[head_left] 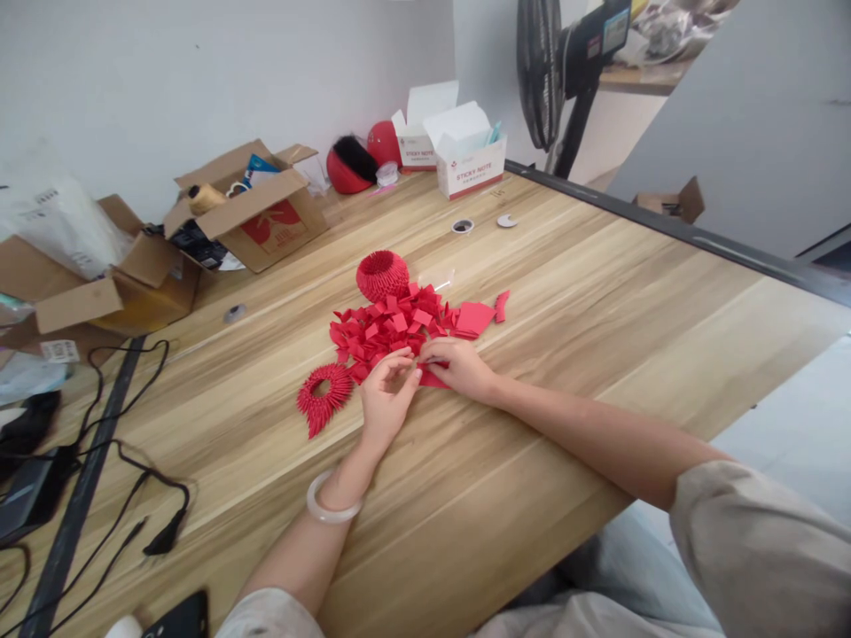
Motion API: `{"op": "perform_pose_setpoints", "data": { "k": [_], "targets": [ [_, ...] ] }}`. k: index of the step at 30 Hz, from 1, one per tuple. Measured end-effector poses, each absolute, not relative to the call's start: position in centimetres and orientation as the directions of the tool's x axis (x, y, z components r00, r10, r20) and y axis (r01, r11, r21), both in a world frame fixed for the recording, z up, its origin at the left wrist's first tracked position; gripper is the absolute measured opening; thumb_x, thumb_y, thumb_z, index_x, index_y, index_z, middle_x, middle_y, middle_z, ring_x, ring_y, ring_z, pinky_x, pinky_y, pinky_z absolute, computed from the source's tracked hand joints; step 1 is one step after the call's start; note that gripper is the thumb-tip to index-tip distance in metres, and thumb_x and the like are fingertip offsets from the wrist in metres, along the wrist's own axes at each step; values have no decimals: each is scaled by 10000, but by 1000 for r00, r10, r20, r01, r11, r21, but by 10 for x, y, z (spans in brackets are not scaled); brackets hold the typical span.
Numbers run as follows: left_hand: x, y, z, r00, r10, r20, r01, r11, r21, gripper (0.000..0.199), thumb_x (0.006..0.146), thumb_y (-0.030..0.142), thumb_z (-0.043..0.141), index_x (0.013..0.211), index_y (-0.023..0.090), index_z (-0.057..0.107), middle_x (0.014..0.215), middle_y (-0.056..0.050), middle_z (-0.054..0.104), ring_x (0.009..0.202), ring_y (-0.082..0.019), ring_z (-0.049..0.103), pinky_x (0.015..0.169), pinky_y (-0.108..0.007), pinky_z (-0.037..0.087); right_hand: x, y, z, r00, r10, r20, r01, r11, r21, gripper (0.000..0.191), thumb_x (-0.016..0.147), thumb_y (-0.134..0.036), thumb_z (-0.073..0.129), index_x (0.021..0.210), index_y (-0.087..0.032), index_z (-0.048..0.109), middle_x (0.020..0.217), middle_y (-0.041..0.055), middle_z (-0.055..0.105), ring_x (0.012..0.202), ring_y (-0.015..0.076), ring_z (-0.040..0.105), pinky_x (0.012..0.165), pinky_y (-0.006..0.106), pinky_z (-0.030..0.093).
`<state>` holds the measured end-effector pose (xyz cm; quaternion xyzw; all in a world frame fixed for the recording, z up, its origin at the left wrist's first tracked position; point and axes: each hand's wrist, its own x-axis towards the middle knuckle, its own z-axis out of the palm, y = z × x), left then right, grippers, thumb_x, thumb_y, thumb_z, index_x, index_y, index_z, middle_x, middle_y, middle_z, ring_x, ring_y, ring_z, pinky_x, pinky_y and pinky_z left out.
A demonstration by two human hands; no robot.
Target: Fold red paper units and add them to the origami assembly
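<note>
My left hand (pixel 387 399) rests at the near edge of a pile of small red folded papers (pixel 392 323), its thumb and fingers curved and apart. Close beside its fingertips, my right hand (pixel 464 368) is closed in a pinch; whatever lies between those fingers is too small to make out. Under the right fingers shows a flat piece of red paper (pixel 434 379). To the left of my left hand lies a ring of joined red folded pieces (pixel 324 396) with a pointed tail. Behind the pile stands a round red folded-paper bowl shape (pixel 383 276).
Right of the pile are red paper sheets (pixel 473 319) and a short joined red strip (pixel 501 307). Tape rolls (pixel 463 227) lie farther back. Cardboard boxes (pixel 266 221), sticky-note boxes (pixel 471 164) and a fan (pixel 542 75) stand behind. Black cables (pixel 143 478) cross the left side.
</note>
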<state>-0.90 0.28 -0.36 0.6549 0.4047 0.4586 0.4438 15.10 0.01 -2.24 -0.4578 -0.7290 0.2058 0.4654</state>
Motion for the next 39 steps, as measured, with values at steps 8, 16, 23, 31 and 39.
{"op": "perform_pose_setpoints", "data": {
  "k": [8,16,23,31,39],
  "targets": [
    [-12,5,-8,323,915,241,232,-324,917,136,738,274,639,803,154,646,1012,-113,677,941,-197,633,876,-354,475,150,0,-22,-132,861,492,449,494,-744,198,725,-8,514,728,-157,645,796,60,681,757,145,629,726,260,508],
    [-13,6,-4,403,882,242,465,-425,776,193,721,218,624,908,172,632,932,-72,676,830,-180,614,799,-336,482,150,-1,-22,-62,870,489,426,466,-775,198,719,-24,516,772,-156,654,806,54,675,760,138,629,718,248,509],
    [-12,5,-2,448,858,252,485,-470,738,309,679,172,633,986,173,597,1086,-98,622,982,-216,588,824,-353,483,150,-2,-21,-66,862,503,413,482,-773,169,750,-63,516,786,-152,655,820,63,680,770,142,630,733,262,510],
    [-11,5,-2,470,844,259,501,-496,709,262,691,175,625,953,177,611,928,-63,657,833,-184,605,776,-322,486,155,-4,-12,39,805,592,490,501,-714,105,797,-165,525,785,-188,627,825,60,658,829,169,599,796,319,487],
    [-12,4,-4,477,841,254,478,-491,729,275,722,167,606,996,192,619,923,-60,677,798,-175,615,748,-306,482,174,10,-19,398,765,506,625,177,-760,191,781,-168,507,925,-214,624,1068,83,602,1064,256,504,997,492,310]
  ]
}}
